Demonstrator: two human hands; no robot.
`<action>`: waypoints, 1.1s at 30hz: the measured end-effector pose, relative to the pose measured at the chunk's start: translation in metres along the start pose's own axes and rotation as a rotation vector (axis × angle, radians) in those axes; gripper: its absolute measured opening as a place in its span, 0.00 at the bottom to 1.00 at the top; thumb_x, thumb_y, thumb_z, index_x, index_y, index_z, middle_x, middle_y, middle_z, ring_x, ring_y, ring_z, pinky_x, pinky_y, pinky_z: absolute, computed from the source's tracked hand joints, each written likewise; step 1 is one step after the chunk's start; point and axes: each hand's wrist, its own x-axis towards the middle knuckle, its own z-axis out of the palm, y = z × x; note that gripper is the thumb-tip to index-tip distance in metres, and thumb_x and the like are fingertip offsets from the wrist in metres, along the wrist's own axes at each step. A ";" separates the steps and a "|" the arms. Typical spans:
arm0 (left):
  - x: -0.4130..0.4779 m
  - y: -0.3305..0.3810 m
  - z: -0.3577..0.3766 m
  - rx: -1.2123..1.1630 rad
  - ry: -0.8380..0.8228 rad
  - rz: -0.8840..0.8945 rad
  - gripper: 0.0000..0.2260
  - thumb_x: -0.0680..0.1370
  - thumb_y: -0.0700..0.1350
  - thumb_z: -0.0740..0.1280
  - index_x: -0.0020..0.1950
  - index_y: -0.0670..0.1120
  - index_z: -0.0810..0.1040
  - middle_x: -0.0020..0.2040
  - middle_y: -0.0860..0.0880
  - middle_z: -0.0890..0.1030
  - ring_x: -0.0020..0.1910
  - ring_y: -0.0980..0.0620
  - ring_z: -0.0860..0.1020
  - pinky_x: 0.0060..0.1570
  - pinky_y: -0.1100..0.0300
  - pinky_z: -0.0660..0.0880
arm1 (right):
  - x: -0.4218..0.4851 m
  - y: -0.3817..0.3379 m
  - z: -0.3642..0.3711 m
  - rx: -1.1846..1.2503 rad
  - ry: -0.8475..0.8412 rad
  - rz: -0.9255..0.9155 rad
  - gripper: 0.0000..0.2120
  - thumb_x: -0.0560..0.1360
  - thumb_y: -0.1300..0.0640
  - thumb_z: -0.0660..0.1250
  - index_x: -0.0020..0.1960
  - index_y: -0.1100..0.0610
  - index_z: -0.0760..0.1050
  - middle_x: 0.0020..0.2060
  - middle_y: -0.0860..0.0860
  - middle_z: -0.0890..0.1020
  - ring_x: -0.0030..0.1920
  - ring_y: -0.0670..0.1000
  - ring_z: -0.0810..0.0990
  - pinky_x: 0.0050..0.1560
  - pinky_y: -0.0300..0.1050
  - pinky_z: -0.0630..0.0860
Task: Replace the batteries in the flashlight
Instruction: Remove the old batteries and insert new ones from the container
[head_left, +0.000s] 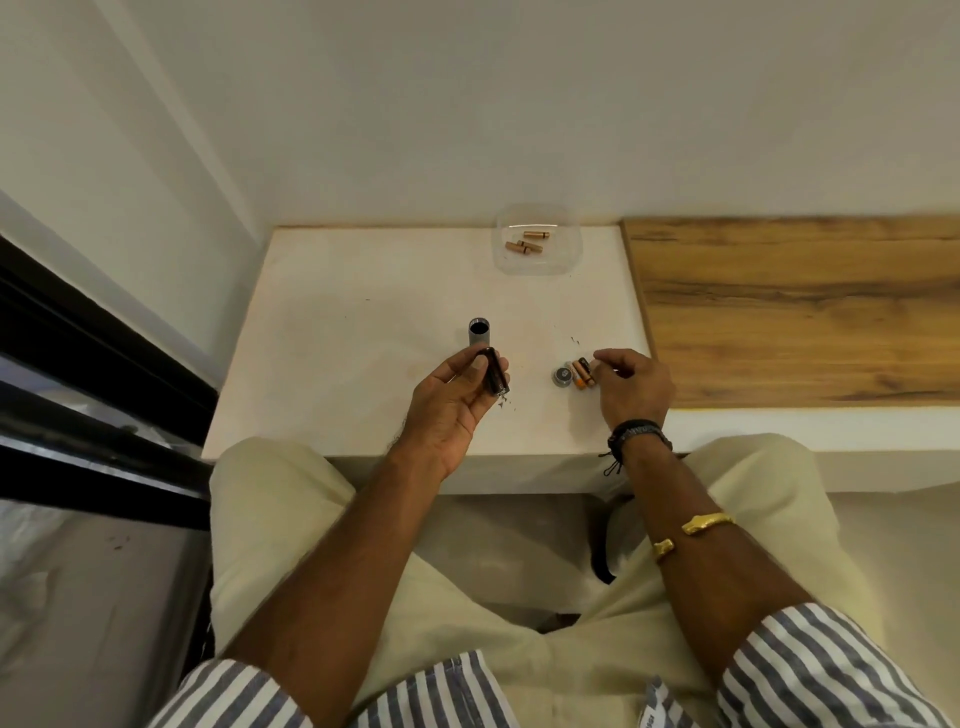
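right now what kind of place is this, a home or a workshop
Likely a room at home: a small white table against a plain wall, a wooden counter beside it, a dark window frame on the left.

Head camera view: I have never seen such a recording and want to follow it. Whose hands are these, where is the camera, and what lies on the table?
There is no machine here. A person works with two bare hands, and the single camera sits on their head, looking forward and down, so you see their own arms and lap.

The left hand has a dark cylinder in its grip, probably the battery holder. The right hand hovers with curled fingers beside some orange-and-black batteries on the white table; it holds nothing that I can see. Next to those batteries lies a small round grey cap.

A grey flashlight tube stands upright with its open end up. Further back, a clear plastic tray holds copper-coloured batteries.
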 end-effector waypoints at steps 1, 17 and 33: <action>0.001 0.006 0.001 -0.030 -0.023 0.014 0.12 0.77 0.35 0.67 0.60 0.37 0.78 0.53 0.38 0.83 0.52 0.44 0.83 0.54 0.53 0.81 | 0.000 -0.006 0.002 0.029 -0.002 -0.020 0.05 0.75 0.60 0.75 0.49 0.53 0.87 0.39 0.44 0.85 0.41 0.43 0.81 0.41 0.30 0.77; 0.058 0.051 -0.018 -0.110 0.054 0.164 0.13 0.77 0.40 0.68 0.60 0.38 0.78 0.50 0.40 0.85 0.51 0.46 0.84 0.49 0.59 0.81 | 0.100 -0.118 0.099 -0.128 -0.175 -0.260 0.07 0.73 0.58 0.74 0.50 0.53 0.87 0.47 0.50 0.88 0.49 0.50 0.85 0.54 0.40 0.80; 0.070 0.041 -0.030 -0.063 0.052 0.076 0.12 0.76 0.40 0.68 0.58 0.39 0.81 0.54 0.39 0.84 0.55 0.44 0.83 0.53 0.57 0.80 | 0.166 -0.120 0.158 -0.788 -0.295 -0.315 0.11 0.75 0.53 0.73 0.56 0.54 0.83 0.54 0.56 0.85 0.54 0.60 0.84 0.54 0.53 0.83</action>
